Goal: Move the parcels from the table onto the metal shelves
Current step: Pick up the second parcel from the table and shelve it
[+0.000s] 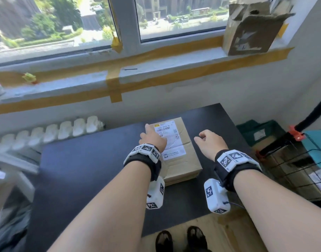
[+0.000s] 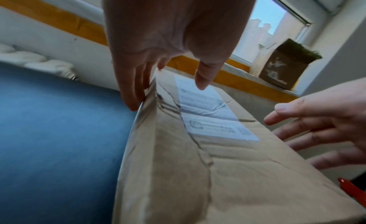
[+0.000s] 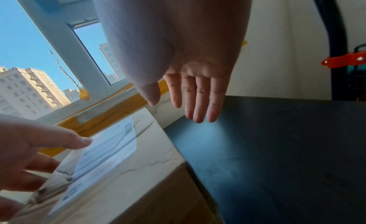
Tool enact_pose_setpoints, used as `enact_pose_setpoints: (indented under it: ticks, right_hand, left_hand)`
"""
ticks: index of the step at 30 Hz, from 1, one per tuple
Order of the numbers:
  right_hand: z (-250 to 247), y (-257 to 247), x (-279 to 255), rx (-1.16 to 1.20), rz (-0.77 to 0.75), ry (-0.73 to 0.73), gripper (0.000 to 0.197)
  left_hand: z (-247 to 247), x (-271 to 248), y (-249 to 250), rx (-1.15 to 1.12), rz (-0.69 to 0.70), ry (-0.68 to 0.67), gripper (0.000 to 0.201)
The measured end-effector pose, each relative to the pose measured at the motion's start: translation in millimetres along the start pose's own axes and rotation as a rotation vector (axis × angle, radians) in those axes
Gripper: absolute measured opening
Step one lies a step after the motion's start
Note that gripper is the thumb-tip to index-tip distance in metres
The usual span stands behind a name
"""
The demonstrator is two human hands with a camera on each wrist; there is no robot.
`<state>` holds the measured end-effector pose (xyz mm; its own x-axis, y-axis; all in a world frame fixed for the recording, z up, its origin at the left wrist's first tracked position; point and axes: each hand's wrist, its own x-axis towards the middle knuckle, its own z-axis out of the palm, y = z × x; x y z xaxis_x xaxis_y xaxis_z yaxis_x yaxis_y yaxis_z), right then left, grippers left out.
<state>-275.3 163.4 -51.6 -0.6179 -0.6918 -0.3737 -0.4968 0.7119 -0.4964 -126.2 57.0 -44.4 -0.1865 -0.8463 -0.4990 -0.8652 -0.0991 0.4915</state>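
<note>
A brown cardboard parcel (image 1: 181, 157) with a white shipping label (image 1: 169, 140) lies flat on the dark table (image 1: 83, 170). My left hand (image 1: 152, 138) is over its left edge, fingers straight; in the left wrist view the fingers (image 2: 134, 89) lie against the parcel's (image 2: 198, 172) left side, thumb above the label. My right hand (image 1: 209, 140) hovers open just right of the parcel, not touching it; its fingers (image 3: 200, 99) hang above the table (image 3: 277, 149) beside the parcel (image 3: 138, 164). The black wire shelf (image 1: 290, 164) stands at the right.
A white radiator (image 1: 52, 131) runs under the taped windowsill (image 1: 119, 77). A torn cardboard box (image 1: 250, 28) stands on the sill at the right. Green and blue boxes (image 1: 259, 131) sit behind the shelf. My feet (image 1: 181, 239) show below the table's front edge.
</note>
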Motion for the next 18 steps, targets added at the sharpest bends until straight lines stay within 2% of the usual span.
enact_pose_setpoints:
  ticks: [4,7,11,14,18]
  right_hand:
    - [12.7,0.0,23.2,-0.016,-0.01,-0.115,0.056]
    - [18.8,-3.7,34.0,0.0,-0.028,-0.18,0.056]
    - [24.2,-9.2,43.7,0.057,-0.027,-0.226,0.062]
    - [28.9,-9.6,47.3,0.076,-0.007,-0.249,0.064]
    - [31.7,-8.5,51.3,0.154,0.029,-0.286,0.07]
  left_hand:
    - [4.9,12.5,-3.4,-0.11,-0.068,-0.001,0.092]
    - [4.5,19.7,-5.6,-0.249,-0.146,-0.037,0.093]
    - [7.1,25.6,-12.0,-0.416,-0.224,-0.079,0.085]
    - [10.4,26.5,-16.2,-0.517,-0.256,-0.106,0.068]
    - [9.5,26.3,-17.4,-0.511,-0.269,-0.112,0.072]
